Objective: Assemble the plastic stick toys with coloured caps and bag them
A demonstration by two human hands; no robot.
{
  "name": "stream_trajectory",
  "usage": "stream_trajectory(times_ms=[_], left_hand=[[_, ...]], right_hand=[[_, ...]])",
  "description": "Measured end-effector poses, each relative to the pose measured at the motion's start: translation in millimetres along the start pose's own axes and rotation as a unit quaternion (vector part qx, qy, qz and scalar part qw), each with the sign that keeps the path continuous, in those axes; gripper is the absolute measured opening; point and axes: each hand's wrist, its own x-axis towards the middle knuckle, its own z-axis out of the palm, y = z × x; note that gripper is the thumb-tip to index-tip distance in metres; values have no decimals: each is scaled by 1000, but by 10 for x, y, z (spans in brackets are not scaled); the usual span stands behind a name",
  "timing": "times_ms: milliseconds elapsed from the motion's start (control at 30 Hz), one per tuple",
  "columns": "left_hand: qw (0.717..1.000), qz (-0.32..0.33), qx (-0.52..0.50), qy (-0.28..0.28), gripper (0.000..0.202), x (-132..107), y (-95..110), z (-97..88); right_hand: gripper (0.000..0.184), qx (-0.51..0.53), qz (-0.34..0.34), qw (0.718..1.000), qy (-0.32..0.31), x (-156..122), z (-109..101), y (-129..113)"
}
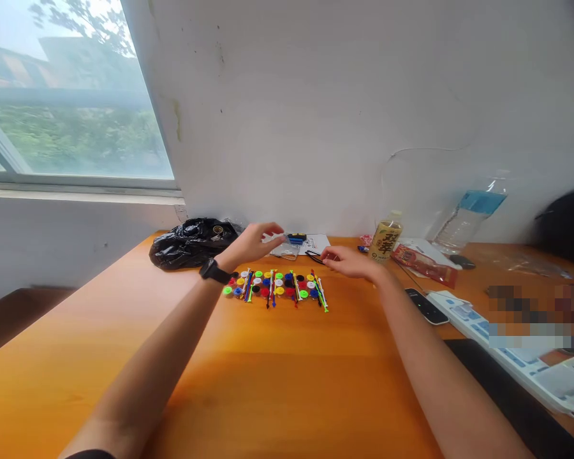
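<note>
My left hand [257, 243], with a black watch [215, 271] on its wrist, hovers above the back left of the colored pieces. Its fingers and thumb are apart, close to a clear plastic bag [287, 247]; whether they touch it is hard to tell. My right hand [348, 261] is behind the right end of the pieces, its fingers curled together at the end of a thin black loop [314, 257]. Between my arms, small round pieces [280, 291] in several colors sit in rows, with groups of thin colored sticks [272, 290] with arrow-like ends lying between them.
A black plastic bag [191, 245] lies at the back left. To the right stand a yellow-labelled drink bottle [385, 238] and a large clear bottle [469, 217]. A red packet [425, 264], a phone [426, 306], a white power strip [502, 347] and a black mat [502, 395] line the right side.
</note>
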Motion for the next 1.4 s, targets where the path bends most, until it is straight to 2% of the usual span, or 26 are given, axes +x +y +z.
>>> stream_trajectory(times_ms=[100, 200, 333, 467, 833, 1067, 1233, 1400], left_hand=[[999, 5, 23, -47, 41, -331, -214, -65], [992, 10, 86, -87, 55, -703, -442, 81], [984, -41, 120, -122, 66, -982, -574, 283], [980, -44, 124, -149, 65, -1005, -547, 348], [972, -13, 142, -187, 63, -910, -517, 479], [982, -30, 116, -143, 70, -993, -549, 275], [980, -49, 83, -173, 85, -1104, -642, 229], [982, -29, 71, -175, 75, -1053, -586, 349]], right_hand=[[29, 5, -35, 997, 63, -17, 86, -114], [40, 16, -96, 990, 98, -29, 417, -227], [57, -30, -155, 985, 67, -83, 915, -307], [59, -90, -166, 982, 23, -126, 1142, -332], [57, -125, -145, 982, 7, -167, 1154, -276], [61, -135, -153, 978, 42, -261, 1052, -223], [60, -128, -181, 975, 4, -244, 1034, -274], [56, -117, -188, 975, -22, -218, 1053, -307]])
